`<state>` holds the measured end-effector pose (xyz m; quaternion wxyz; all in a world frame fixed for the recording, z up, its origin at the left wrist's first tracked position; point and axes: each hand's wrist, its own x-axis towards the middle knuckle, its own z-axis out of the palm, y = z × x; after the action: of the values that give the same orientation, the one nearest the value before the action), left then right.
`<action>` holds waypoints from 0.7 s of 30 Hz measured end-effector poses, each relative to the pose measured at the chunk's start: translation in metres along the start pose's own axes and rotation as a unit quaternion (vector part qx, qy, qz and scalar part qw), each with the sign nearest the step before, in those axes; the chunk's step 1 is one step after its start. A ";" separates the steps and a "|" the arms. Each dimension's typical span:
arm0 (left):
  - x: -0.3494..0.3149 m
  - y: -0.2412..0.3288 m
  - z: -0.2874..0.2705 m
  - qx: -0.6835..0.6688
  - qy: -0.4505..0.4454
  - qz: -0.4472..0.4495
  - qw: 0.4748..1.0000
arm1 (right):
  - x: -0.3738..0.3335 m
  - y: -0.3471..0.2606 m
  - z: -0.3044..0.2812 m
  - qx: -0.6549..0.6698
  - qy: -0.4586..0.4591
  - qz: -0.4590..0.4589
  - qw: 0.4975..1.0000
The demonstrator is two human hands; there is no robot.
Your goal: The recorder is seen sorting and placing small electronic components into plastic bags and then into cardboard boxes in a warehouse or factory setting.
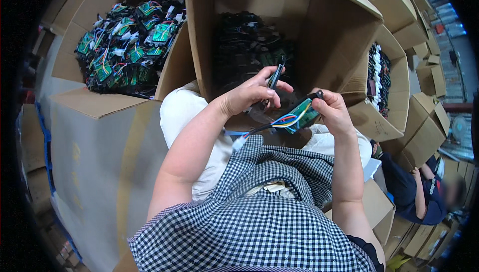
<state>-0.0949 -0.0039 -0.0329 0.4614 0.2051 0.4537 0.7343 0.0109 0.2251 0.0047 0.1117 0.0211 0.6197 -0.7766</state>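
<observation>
My right hand (335, 115) pinches a green circuit board (302, 116) by its far right corner, over my lap. Red, blue, yellow and white wires run from the board into a black sleeve, which ends in a white plug (239, 143) hanging to the left. Just left of the board, my left hand (257, 91) is closed on a slim dark piece with a shiny edge (275, 77). Its exact kind I cannot make out. The left fingers partly hide it, and its other fingers are spread near the board.
A tall cardboard box (199, 32) stands directly ahead, dark parts heaped inside. To its left, another box (75, 67) holds a pile of wired green boards (134, 52). An open box (399, 122) with black and white parts is at right. A person (416, 189) sits farther right.
</observation>
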 end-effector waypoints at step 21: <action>0.007 0.008 -0.005 0.148 0.137 -0.145 0.969 | 0.083 0.050 0.014 -0.140 0.217 -0.075 0.963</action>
<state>-0.1062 -0.0014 -0.0298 0.4605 0.1009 0.6412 0.6055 -0.0587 0.1887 -0.0536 -0.0822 0.1266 0.7316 -0.6648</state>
